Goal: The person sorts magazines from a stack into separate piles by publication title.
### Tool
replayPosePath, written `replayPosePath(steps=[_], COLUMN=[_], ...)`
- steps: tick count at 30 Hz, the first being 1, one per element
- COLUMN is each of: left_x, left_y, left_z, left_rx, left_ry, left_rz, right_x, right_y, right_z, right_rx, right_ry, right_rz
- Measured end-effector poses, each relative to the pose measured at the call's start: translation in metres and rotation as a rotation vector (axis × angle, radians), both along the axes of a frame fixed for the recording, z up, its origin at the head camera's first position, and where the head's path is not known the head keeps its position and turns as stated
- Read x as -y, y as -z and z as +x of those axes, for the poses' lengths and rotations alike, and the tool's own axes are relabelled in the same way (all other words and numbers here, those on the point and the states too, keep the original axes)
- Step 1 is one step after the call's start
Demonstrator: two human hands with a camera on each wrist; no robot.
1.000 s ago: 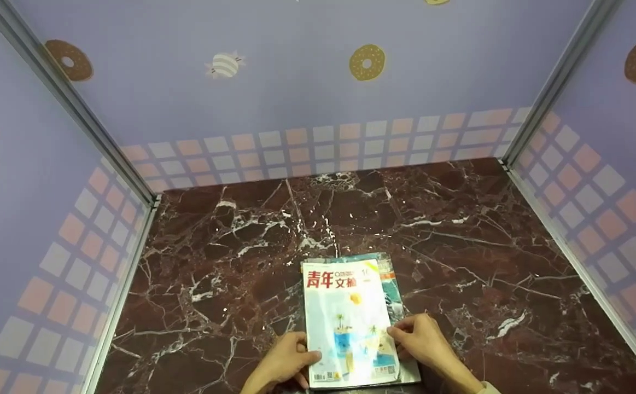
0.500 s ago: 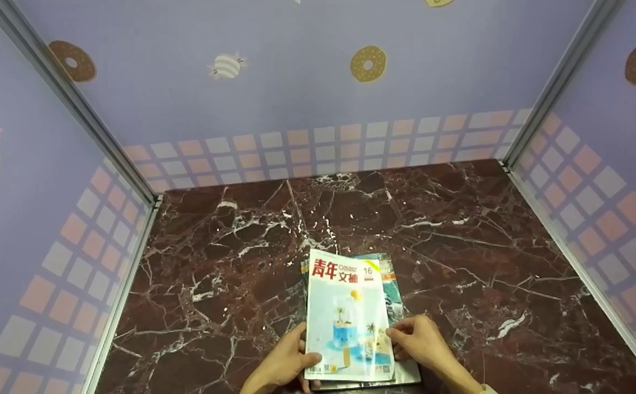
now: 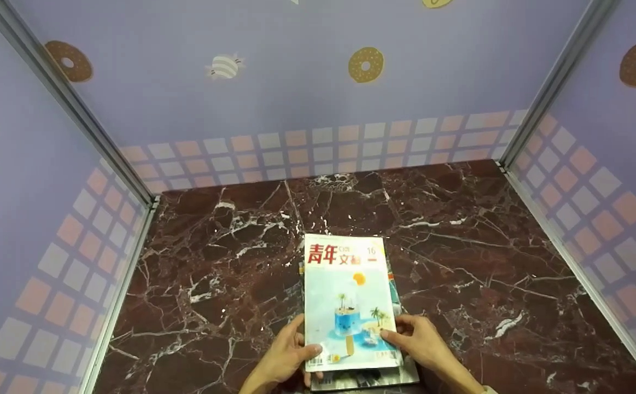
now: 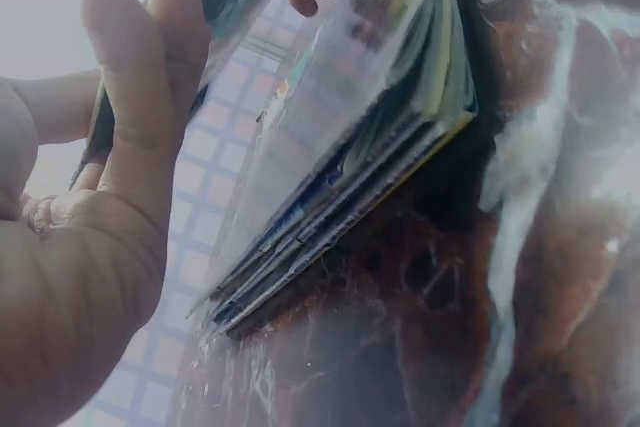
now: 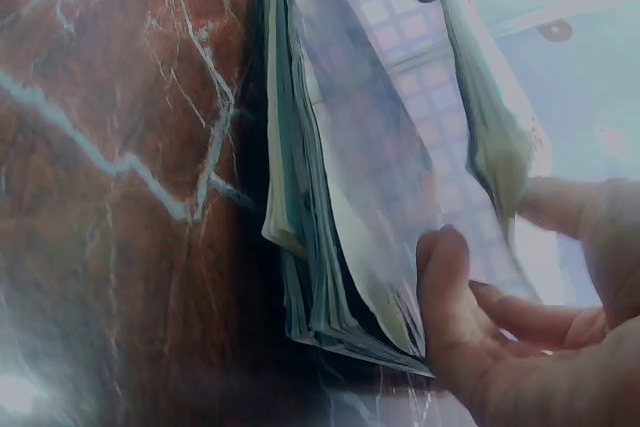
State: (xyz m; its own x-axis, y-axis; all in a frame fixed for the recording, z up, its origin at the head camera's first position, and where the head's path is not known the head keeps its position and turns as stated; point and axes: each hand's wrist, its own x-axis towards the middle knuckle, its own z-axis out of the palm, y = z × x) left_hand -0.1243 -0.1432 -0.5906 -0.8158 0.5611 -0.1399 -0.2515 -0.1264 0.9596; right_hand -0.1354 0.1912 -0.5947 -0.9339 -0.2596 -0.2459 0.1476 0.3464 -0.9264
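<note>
A magazine point(image 3: 345, 295) with red Chinese lettering, an orange sun and a blue island picture on a white cover is held between both hands. My left hand point(image 3: 285, 353) grips its lower left edge, thumb on the cover and fingers underneath. At the lower right edge, my right hand point(image 3: 426, 345) pinches it with the thumb on top. Under it lies a stack of magazines point(image 3: 372, 378), mostly covered. Both wrist views show a gap between the held magazine point(image 5: 490, 117) and the stack point(image 5: 315, 197). One fingertip of the right hand is right at the stack's edge.
The stack rests on a dark red marbled tabletop point(image 3: 230, 284) with white veins. Purple panels point(image 3: 296, 82) printed with doughnuts and sweets enclose the back and both sides, joined by grey metal posts point(image 3: 558, 82) at the corners.
The top magazine has risen off the stack and shifted away from the body. My right thumb has come onto its cover; the left hand keeps its hold.
</note>
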Motion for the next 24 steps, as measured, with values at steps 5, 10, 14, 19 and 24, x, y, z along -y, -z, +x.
replayPosePath(steps=[5, 10, 14, 19, 24], left_x=[-0.004, -0.008, -0.013, -0.021, -0.026], left_y=[-0.002, -0.004, -0.007, -0.015, -0.023], left_z=[-0.005, -0.011, -0.022, -0.039, -0.054], left_rx=[-0.036, -0.043, -0.074, -0.157, -0.189], left_ry=[-0.036, -0.066, -0.096, -0.135, -0.205], left_rz=[0.017, 0.016, -0.012, -0.129, -0.238], right_x=[0.001, -0.002, -0.006, -0.007, -0.007], right_y=[-0.003, -0.008, -0.015, -0.025, -0.031], right_z=[-0.002, -0.006, -0.016, -0.035, -0.05], right_rx=[0.046, 0.119, 0.115, 0.023, -0.003], right_ry=[-0.039, -0.035, -0.037, -0.007, 0.02], right_rz=[-0.098, -0.203, -0.248, -0.199, -0.161])
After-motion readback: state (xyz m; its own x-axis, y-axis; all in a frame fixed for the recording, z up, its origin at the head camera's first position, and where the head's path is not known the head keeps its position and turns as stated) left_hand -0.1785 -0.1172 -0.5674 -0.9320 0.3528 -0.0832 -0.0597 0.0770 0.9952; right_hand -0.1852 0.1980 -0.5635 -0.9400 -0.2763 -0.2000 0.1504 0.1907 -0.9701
